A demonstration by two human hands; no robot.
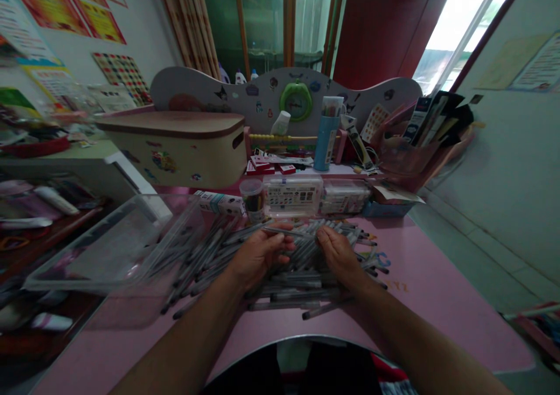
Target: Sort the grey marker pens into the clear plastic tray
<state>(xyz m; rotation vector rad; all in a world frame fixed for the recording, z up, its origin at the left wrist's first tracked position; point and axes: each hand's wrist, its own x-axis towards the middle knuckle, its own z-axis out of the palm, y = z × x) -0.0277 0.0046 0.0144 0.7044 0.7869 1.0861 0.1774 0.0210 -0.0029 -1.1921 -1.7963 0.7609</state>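
Observation:
A slim pen (291,232) lies level between my two hands. My left hand (261,254) pinches it near its left part, thumb on top, the other fingers curled loosely. My right hand (340,256) is closed around the pen's right end, which its fingers hide. Below both hands spreads a large heap of clear-barrelled pens with dark ends (301,278) on the pink table (420,313). To the left, a clear plastic bin (91,284) stands tilted at the table's edge, beside the heap.
Behind the heap stand a round clear tub (252,199), a clear plastic case (292,196) and a small white box (221,202). A lidded storage box (184,150), a blue cylinder (325,141) and a green clock (296,101) are farther back. Cluttered shelves (56,208) flank the left side.

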